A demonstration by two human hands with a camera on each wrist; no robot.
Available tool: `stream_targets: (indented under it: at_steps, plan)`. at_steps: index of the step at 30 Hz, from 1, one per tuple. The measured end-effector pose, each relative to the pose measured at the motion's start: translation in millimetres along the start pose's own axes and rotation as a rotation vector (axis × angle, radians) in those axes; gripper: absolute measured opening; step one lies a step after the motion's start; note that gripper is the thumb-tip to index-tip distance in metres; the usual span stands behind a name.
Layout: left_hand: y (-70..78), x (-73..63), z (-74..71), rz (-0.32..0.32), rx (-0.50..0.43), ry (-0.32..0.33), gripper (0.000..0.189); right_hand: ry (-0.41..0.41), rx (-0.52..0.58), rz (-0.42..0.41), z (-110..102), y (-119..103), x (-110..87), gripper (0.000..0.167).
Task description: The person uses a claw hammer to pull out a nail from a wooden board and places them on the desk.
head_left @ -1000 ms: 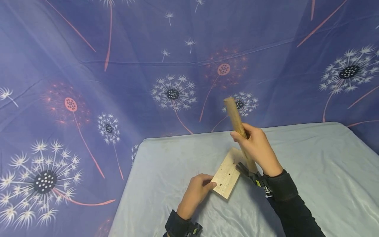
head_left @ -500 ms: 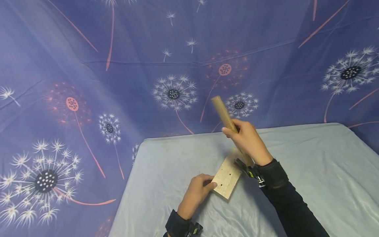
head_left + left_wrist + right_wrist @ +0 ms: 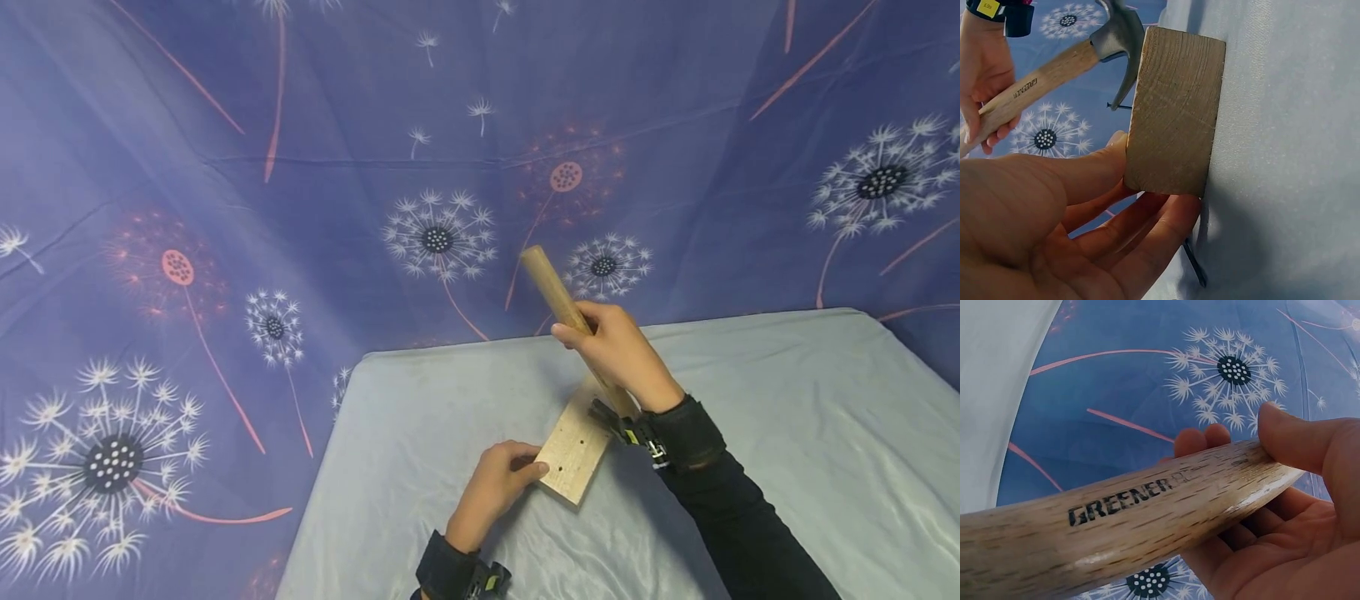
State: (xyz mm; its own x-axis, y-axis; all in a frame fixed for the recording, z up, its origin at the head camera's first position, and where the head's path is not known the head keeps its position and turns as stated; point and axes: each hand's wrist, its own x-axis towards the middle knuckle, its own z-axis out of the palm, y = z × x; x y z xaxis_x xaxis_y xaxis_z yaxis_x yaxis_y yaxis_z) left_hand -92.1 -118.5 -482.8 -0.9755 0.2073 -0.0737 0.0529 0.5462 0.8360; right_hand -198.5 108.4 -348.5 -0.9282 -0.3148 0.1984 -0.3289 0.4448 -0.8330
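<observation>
My right hand [image 3: 624,357] grips the wooden handle of a claw hammer [image 3: 553,287], which leans up and left above the block. In the left wrist view, the steel hammer head [image 3: 1116,42] is against the top edge of the wooden block, and its claw points toward a nail [image 3: 1120,106] standing out of the block. The pale wooden block [image 3: 573,467] lies on the cloth with small dark holes in its top. My left hand [image 3: 495,490] pinches its near left end between thumb and fingers. The right wrist view shows printed letters on the handle [image 3: 1129,512].
A light blue cloth [image 3: 420,417] covers the table. Behind it hangs a purple-blue curtain [image 3: 337,208] with dandelion prints. In the left wrist view, another dark nail [image 3: 1195,265] shows just beyond my left fingers, near the cloth.
My right hand has shifted left, and the hammer handle's upper end has swung left. The left hand and the block have stayed in place.
</observation>
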Motion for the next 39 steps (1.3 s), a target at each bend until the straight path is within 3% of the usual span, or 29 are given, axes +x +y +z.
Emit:
stream_targets:
  at_steps: [5, 12, 32, 39]
  plan:
    - [-1.1, 1.0, 0.0, -0.010, 0.009, 0.009, 0.028, 0.011, 0.020, -0.035, -1.9, -0.4, -2.4, 0.038]
    - [-0.7, 0.5, 1.2, -0.059, -0.051, 0.008, 0.023, 0.088, 0.087, -0.105, -7.6, 8.8, -23.3, 0.046]
    - [6.4, 2.7, 2.4, -0.091, -0.103, 0.025, 0.020, 0.236, 0.203, -0.094, -6.1, 14.5, -51.5, 0.037]
    - [8.9, 4.7, 7.0, -0.066, -0.009, 0.092, 0.017, 0.305, 0.252, -0.113, -11.3, 16.9, -70.6, 0.030]
